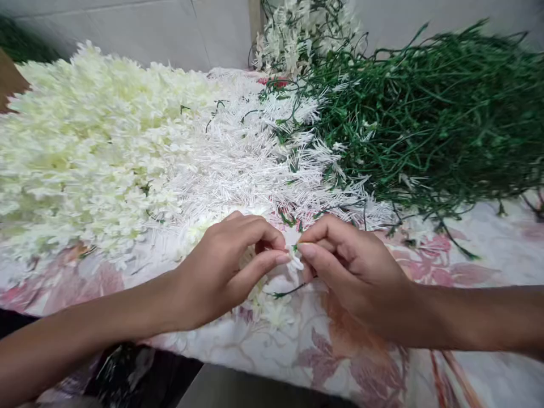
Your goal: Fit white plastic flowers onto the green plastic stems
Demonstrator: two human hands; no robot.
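Nothing can be read here: no words, labels, brands, numbers or signs show on the flowered cloth [365, 368] or the pale wall [127, 28].

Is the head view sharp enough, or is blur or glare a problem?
Head view: the left hand, right hand and white sprig between them look fairly sharp; the green stems at upper right are blurred; light is flat, no hard glare.

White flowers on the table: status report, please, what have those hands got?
Left hand and right hand pinching one small white artificial flower. Its green stem trails below. Heap of white flowers beyond the hands, not in the way.
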